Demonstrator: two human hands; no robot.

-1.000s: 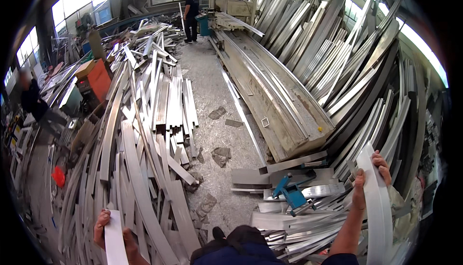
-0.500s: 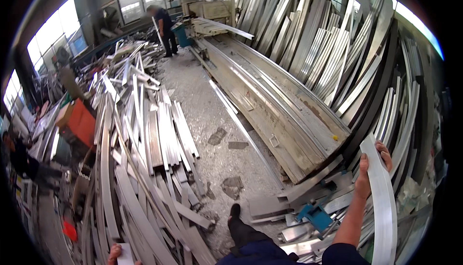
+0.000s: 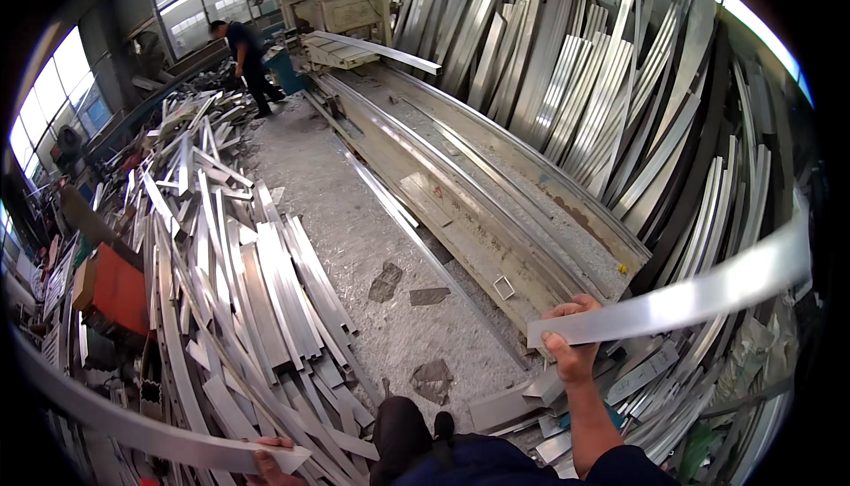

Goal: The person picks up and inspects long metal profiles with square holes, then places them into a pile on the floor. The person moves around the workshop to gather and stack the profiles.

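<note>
In my right hand point(image 3: 575, 358) I grip one end of a long flat silver metal bar point(image 3: 686, 309), fingers and thumb wrapped about it. It stretches away to the right, its far end blurred near the picture's rim. My left hand point(image 3: 276, 464) is closed at the end of a second long silver bar point(image 3: 150, 428), which runs off to the left and looks bowed by the lens. Beneath that bar lies a heap of loose silver metal profiles point(image 3: 283, 300).
A long beige machine bed point(image 3: 482, 220) with rails runs toward the far left. Many metal lengths point(image 3: 589, 88) lean upright on the right. A person in dark clothes point(image 3: 252, 70) stands at the back left. An orange-red box point(image 3: 115, 287) sits beside the heap. Flat dark scraps point(image 3: 432, 380) lie on the floor.
The right-hand bar has swung from upright to nearly level, my right hand moving left. My left hand and its bar have come further into view. The far person has turned and no longer shows a white length.
</note>
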